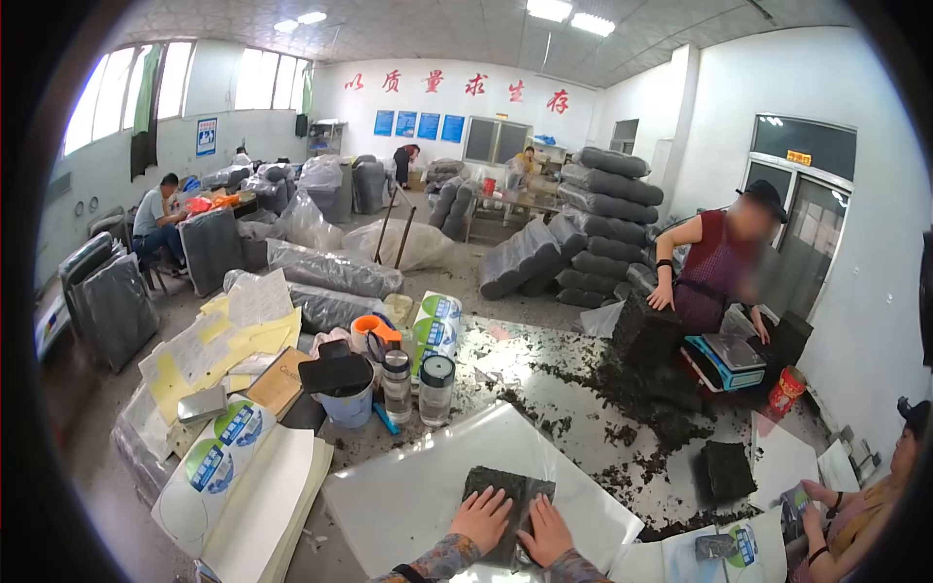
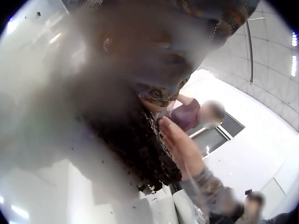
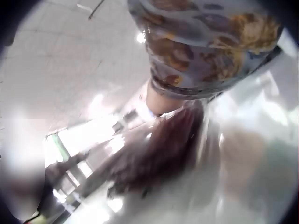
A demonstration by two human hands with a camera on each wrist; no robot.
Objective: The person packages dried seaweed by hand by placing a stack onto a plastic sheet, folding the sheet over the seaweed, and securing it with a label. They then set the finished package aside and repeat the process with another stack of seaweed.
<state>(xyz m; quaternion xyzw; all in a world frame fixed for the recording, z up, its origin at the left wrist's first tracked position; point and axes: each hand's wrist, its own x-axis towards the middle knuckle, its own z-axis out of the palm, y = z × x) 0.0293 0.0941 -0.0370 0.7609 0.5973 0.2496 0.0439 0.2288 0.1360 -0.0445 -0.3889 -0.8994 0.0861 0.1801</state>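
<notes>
A dark, flaky, flat block [image 1: 530,485] lies on a white board [image 1: 408,510] directly in front of me in the head view. My left hand [image 1: 480,522] rests on its left part with fingers extended and spread. Against its right side lies my right hand [image 1: 547,531], fingers pointing forward. Clear, shiny film shows about the block. In the left wrist view the block's crumbly edge [image 2: 149,161] faces the camera, with the right hand [image 2: 180,144] beside it. The right wrist view shows the block [image 3: 156,151] blurred, below the patterned sleeve [image 3: 196,51].
Dark crumbs [image 1: 622,457] cover the table right of the board. Another dark block [image 1: 727,470] lies there. Glass jars [image 1: 436,391], a blue tub [image 1: 348,406] and papers [image 1: 233,340] crowd the left. A person [image 1: 719,262] works across the table near a scale [image 1: 731,352]; another person sits at right.
</notes>
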